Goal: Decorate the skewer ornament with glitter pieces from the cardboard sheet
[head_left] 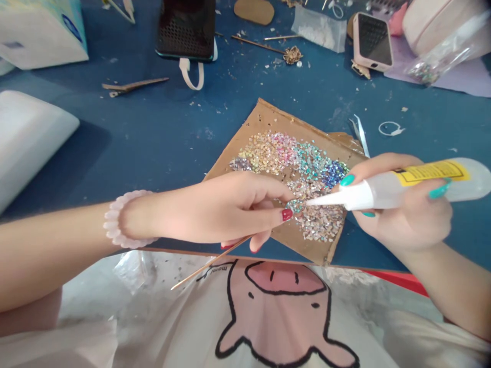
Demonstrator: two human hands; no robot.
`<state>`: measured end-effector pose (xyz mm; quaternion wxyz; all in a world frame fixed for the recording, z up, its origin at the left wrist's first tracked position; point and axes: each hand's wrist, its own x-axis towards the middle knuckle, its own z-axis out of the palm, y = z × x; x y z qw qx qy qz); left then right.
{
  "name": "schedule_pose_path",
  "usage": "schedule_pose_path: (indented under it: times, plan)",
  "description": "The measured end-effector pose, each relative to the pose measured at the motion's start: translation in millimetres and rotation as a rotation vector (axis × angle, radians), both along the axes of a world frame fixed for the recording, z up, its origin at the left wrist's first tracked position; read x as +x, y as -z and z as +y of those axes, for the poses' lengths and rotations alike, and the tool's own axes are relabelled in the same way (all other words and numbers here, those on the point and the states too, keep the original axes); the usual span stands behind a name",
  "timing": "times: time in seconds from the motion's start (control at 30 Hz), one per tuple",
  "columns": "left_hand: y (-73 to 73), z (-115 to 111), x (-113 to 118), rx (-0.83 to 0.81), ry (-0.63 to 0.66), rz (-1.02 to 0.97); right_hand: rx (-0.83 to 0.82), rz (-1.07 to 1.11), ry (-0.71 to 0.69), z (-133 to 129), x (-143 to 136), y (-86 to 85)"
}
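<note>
The left hand (233, 207) pinches a small shiny piece (294, 205) between thumb and finger. A thin stick (210, 263) pokes out from under the same hand, toward the near left. The stick lines up with the shiny piece, but the hand hides the middle, so I cannot tell if they are joined. A pale pink bracelet (114, 222) goes around the left wrist.

The right hand (406, 209) has its fingers wrapped around a bottle (387, 191) with a yellow label. The bottle lies nearly flat, and its white tip (326, 198) points left at the shiny piece. I cannot tell if the tip touches it.

The shiny piece is over the brown board (307, 248), which lies on the blue table (161, 122). Lots of sparkly bits (272, 148) sit on the board: yellow and pink on the far left, green and blue toward the right, and mixed ones nearer.

White tweezers (360, 135) lie just past the board's right side, with a thin white loop (390, 128) to their right. A clip (134, 86) lies far left, near a black phone (186, 28). A pink phone (373, 41) is far right. On the near side is a white cloth with a pig (287, 317) on it.
</note>
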<state>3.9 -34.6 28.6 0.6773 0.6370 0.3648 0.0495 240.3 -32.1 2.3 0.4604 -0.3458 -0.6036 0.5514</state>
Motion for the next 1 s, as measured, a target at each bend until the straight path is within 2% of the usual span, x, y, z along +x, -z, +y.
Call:
schedule_pose_path:
  times: [0.33,0.7,1.0]
  plan:
    - [-0.5,1.0,-0.4,0.016,0.029,0.011,-0.041,-0.014,0.008,-2.1,-1.8,-3.4]
    - [5.7,1.4,-0.7,0.045,0.043,-0.048,-0.046,-0.021,0.008,-3.0,-0.3,-0.9]
    - [1.0,1.1,0.1,0.009,0.034,-0.033,-0.034,-0.080,0.036,-2.4,-0.5,-2.6]
